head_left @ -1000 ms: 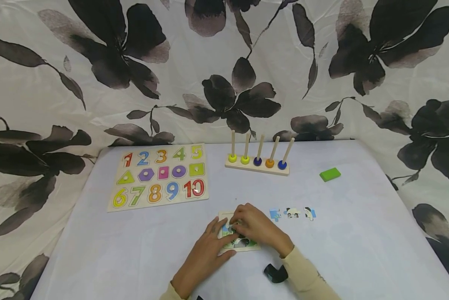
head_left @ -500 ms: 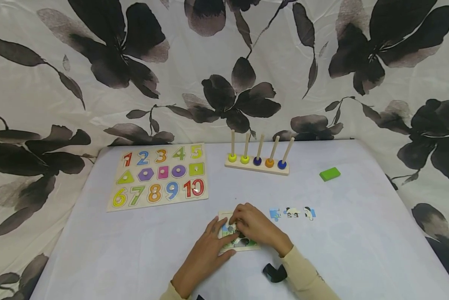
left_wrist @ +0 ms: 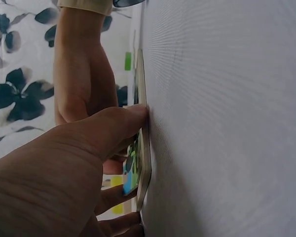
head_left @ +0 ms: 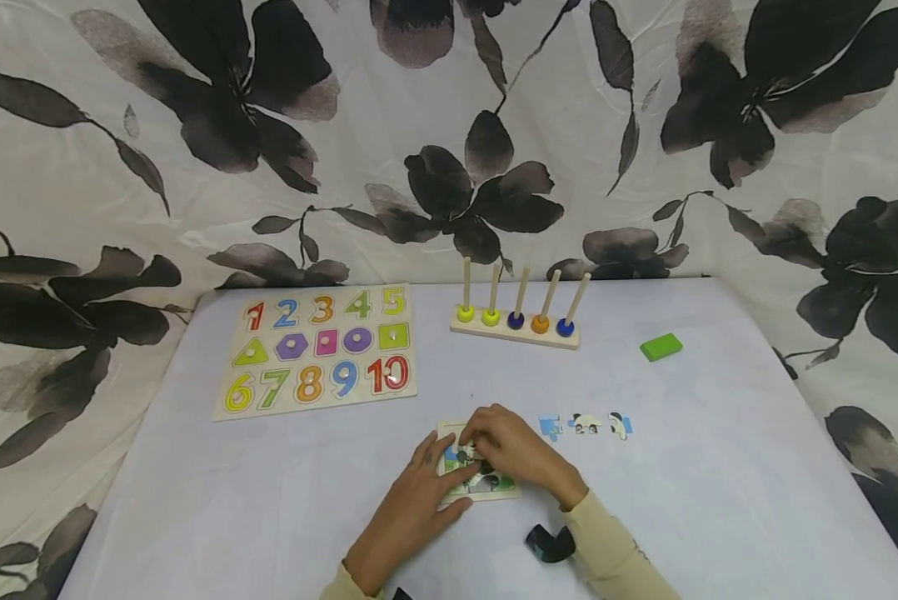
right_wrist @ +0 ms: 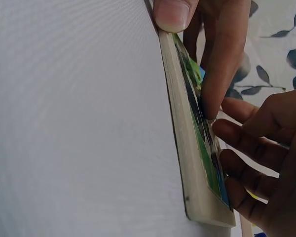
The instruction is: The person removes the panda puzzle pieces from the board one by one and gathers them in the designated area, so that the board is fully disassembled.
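Observation:
A small panda jigsaw in a pale wooden frame (head_left: 486,498) lies flat near the table's front middle. My left hand (head_left: 411,500) holds it from the left, thumb (right_wrist: 172,15) against the near edge and one finger pressing on the picture (right_wrist: 202,133). The other left fingers spread past its left side. From the right, my right hand (head_left: 512,450) bends over the upper part, fingertips curled down onto a puzzle piece they largely cover. Several pieces are seated in the frame. Beyond the right hand lie a blue piece (head_left: 550,427), a panda-face piece (head_left: 586,425) and a blue-and-white piece (head_left: 620,426).
A number-and-shape puzzle board (head_left: 269,410) lies at the back left. Behind the jigsaw stands a wooden peg stacker (head_left: 515,332) with coloured rings. A green block (head_left: 661,347) lies at the right. A black device (head_left: 550,544) sits at the right wrist. Floral cloth (head_left: 449,200) hangs behind.
Both hands stay almost in place. My right thumb and fingertips shift slightly over the jigsaw, and a little more of the picture shows between the hands. The loose pieces have not moved.

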A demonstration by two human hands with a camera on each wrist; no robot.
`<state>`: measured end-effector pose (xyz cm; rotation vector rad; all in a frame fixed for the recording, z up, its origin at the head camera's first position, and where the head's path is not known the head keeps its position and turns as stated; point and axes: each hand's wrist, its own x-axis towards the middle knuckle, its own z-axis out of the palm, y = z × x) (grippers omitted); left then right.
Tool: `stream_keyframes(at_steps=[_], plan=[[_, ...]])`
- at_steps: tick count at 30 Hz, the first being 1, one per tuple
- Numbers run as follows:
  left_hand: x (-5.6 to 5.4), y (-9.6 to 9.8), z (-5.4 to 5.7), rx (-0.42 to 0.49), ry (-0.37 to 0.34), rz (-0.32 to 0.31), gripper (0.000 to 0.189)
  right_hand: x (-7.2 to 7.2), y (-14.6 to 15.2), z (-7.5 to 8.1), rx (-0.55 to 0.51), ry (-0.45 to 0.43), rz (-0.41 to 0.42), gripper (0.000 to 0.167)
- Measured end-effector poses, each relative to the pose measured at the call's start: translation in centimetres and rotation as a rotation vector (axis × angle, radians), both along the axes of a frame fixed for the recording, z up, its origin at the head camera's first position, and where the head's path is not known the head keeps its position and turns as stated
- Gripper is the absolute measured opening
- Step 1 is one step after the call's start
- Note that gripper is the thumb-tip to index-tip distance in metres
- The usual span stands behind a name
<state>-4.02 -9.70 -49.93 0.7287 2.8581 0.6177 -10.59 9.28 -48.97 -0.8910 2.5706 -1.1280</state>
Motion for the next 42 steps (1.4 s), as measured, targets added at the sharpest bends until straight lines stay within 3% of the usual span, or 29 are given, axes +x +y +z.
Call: stream_keyframes(at_steps=[11,18,25,28,34,42], plan=[[0.02,-0.04,-0.11,-0.001,0.012,0.005,0.045,-0.12,0.14,0.19,-0.021,0.005,0.008,0.017],[0.07,-0.26,-0.13,0.013,0.043,-0.01,0.043,0.09,0.08,0.22,-0.052,-0.06,0.038,0.01],[0.12,-0.25,-0.07,0.01,0.05,-0.01,0.045,0.12,-0.17,-0.02,0.065,0.085,0.015,0.016],[0.08,-0.25,-0.17,0.008,0.051,-0.014,0.045,0.15,-0.2,0.09,0.098,0.095,0.006,0.015],[0.02,-0.21,-0.26,0.009,0.047,-0.013,0.045,0.18,-0.26,0.03,0.089,0.069,-0.014,0.016],[0.2,-0.22,-0.17,0.008,0.046,-0.017,0.043,0.4,-0.28,-0.01,0.017,-0.009,0.005,0.002]])
